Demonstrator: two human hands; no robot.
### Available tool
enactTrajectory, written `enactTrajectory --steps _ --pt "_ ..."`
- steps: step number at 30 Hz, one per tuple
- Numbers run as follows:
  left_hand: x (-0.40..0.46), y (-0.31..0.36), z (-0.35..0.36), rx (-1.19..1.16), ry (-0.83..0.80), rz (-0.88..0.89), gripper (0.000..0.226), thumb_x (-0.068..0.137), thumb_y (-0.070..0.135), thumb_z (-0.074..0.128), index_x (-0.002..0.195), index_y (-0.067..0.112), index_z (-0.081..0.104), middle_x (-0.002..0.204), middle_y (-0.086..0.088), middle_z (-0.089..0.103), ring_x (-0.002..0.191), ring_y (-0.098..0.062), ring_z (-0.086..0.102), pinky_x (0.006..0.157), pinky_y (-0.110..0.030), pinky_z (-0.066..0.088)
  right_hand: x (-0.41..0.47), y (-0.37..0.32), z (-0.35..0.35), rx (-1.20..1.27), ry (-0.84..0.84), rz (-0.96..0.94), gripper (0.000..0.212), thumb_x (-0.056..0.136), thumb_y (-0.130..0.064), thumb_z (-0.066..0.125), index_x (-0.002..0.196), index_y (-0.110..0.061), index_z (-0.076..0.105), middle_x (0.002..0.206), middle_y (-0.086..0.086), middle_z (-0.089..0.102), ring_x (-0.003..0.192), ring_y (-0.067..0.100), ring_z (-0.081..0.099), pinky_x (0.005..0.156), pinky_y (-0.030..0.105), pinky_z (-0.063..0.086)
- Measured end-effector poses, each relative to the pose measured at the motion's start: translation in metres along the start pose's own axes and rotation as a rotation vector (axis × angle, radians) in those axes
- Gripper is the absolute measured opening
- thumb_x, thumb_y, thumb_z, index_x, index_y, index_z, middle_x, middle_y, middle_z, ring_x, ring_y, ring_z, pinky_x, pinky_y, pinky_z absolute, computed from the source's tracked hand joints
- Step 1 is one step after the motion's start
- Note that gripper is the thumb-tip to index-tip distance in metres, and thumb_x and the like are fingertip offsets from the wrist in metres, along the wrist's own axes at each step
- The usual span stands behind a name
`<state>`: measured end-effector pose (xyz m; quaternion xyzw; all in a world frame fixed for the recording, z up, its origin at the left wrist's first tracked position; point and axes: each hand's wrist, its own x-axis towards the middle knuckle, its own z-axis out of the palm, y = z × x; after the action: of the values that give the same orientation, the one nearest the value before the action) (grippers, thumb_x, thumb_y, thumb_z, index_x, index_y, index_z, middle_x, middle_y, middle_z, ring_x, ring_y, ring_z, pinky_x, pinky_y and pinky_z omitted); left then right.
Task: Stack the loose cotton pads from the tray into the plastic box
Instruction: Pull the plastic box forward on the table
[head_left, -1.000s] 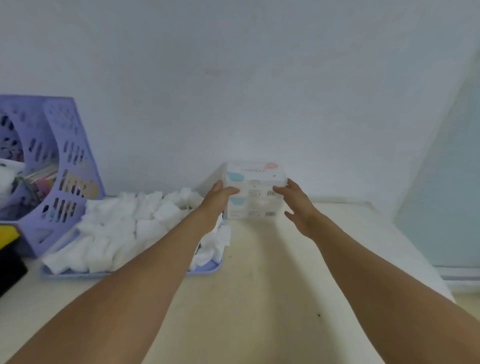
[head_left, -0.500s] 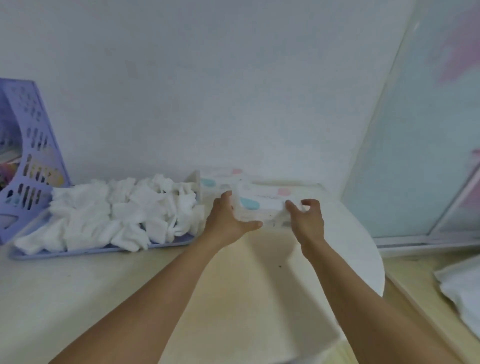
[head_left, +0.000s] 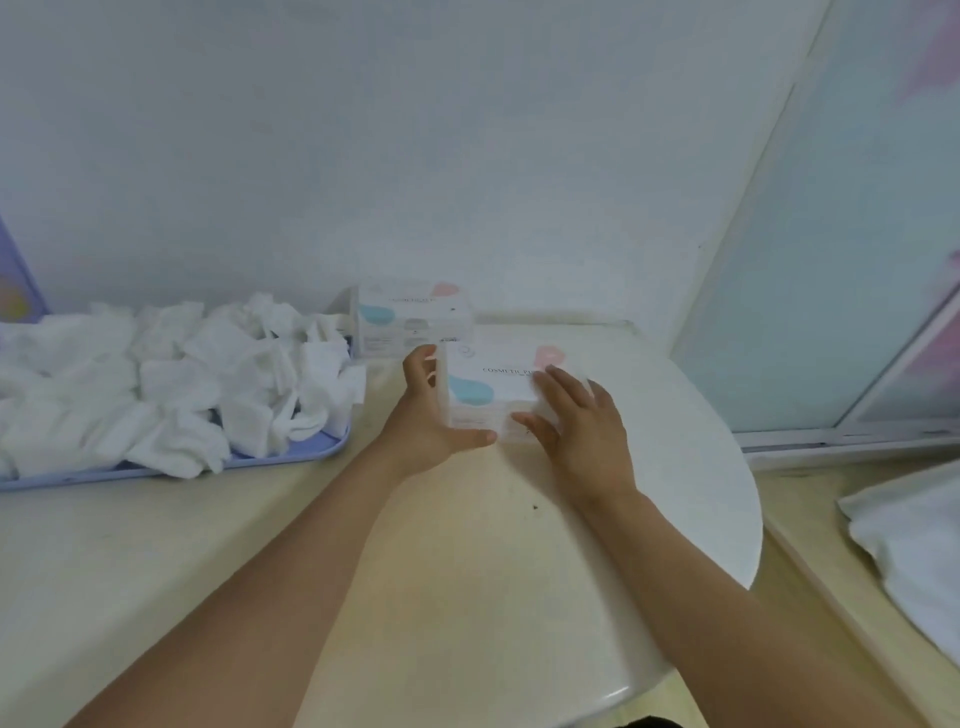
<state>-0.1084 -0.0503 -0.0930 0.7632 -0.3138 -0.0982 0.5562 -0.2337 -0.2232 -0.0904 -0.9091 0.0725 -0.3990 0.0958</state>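
A white plastic box (head_left: 493, 382) printed with a blue blob, a pink blob and dark lettering sits flat on the table, lid on, gripped at its left and right sides. A second box (head_left: 413, 318) of the same print stands just behind it by the wall. Loose white cotton pads (head_left: 171, 379) lie heaped on the lilac tray (head_left: 291, 457) to the left

Head view, downward, over table (head_left: 467, 571)
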Motion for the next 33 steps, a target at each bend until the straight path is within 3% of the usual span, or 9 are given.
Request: enactTrajectory --steps 3,5,8,11,16,21,28,31,33 --pt "0.007 -0.002 -0.006 -0.049 0.0 -0.003 0.122 0.055 0.041 0.099 0.152 0.028 0.024 0.143 0.007 0.042 0.129 -0.011 0.046 0.106 -0.031 0.043 -0.002 0.003 -0.001 -0.086 0.037 -0.049 0.048 0.098 -0.052 0.047 0.12 -0.014 0.067 0.125 -0.003 0.067 0.099 0.022 0.054 0.088 0.044 0.052" --pt "0.005 -0.005 -0.012 0.014 -0.059 0.027 0.106 0.046 0.06 0.096 0.135 0.035 0.043 0.14 0.005 0.047 0.127 -0.012 0.05 0.107 -0.037 0.046 -0.002 -0.002 -0.011 -0.099 0.053 -0.067 0.051 0.1 -0.057 0.042 0.117 -0.016 0.067 0.119 -0.004 0.069 0.088 0.029 0.063 0.08 0.04 0.051" --pt "-0.004 -0.006 -0.014 0.115 -0.092 0.003 0.107 0.049 0.05 0.097 0.133 0.03 0.034 0.137 0.004 0.035 0.129 -0.014 0.042 0.107 -0.03 0.041 0.013 -0.015 -0.039 -0.019 0.006 0.114 0.052 0.091 -0.068 0.053 0.115 -0.024 0.067 0.116 -0.01 0.069 0.091 0.017 0.068 0.079 0.035 0.052" --pt "-0.008 -0.005 -0.012 0.041 -0.143 -0.035 0.139 0.039 0.06 0.097 0.153 0.027 0.024 0.15 0.009 0.037 0.137 -0.011 0.041 0.114 -0.039 0.041 0.055 -0.016 -0.066 0.073 0.015 0.372 0.061 0.074 -0.08 0.063 0.105 -0.027 0.067 0.1 -0.011 0.07 0.087 0.011 0.064 0.079 0.033 0.052" --pt "-0.016 -0.001 -0.013 0.004 -0.258 -0.034 0.15 0.042 0.053 0.098 0.157 0.04 0.003 0.151 0.017 0.038 0.143 -0.007 0.035 0.118 -0.038 0.036 0.114 0.014 -0.06 0.258 -0.125 0.62 0.047 0.081 -0.069 0.066 0.076 -0.023 0.056 0.075 -0.005 0.059 0.071 0.017 0.055 0.065 0.028 0.042" --pt "-0.021 -0.001 -0.013 0.003 -0.274 -0.029 0.141 0.051 0.045 0.099 0.154 0.046 0.003 0.156 0.014 0.034 0.145 -0.005 0.03 0.109 -0.02 0.037 0.089 0.043 -0.038 0.724 -0.381 1.089 0.044 0.094 -0.029 0.07 0.126 0.0 0.06 0.098 0.012 0.064 0.074 0.026 0.063 0.064 0.035 0.054" --pt "-0.021 0.0 -0.004 0.105 -0.107 -0.037 0.137 0.048 0.069 0.09 0.158 0.039 0.014 0.163 0.015 0.028 0.148 -0.006 0.028 0.121 -0.041 0.031 0.034 0.024 -0.034 0.791 -0.399 0.946 0.064 0.094 -0.019 0.069 0.15 -0.014 0.039 0.134 0.006 0.06 0.121 0.025 0.058 0.107 0.036 0.042" --pt "-0.034 0.004 -0.002 0.156 -0.02 -0.072 0.133 0.063 0.056 0.089 0.161 0.029 0.005 0.166 0.011 0.018 0.152 -0.009 0.021 0.123 -0.034 0.023 0.04 0.017 -0.017 0.743 -0.393 0.949 0.058 0.091 -0.016 0.066 0.145 -0.016 0.046 0.127 0.008 0.062 0.119 0.028 0.058 0.102 0.041 0.048" --pt "-0.045 0.007 0.002 0.16 0.05 -0.064 0.125 0.067 0.057 0.085 0.161 0.031 0.006 0.165 0.009 0.024 0.149 -0.012 0.027 0.122 -0.038 0.029 0.048 0.01 -0.014 0.661 -0.42 0.936 0.04 0.084 -0.017 0.066 0.123 -0.022 0.057 0.107 0.005 0.064 0.107 0.028 0.061 0.08 0.034 0.052"
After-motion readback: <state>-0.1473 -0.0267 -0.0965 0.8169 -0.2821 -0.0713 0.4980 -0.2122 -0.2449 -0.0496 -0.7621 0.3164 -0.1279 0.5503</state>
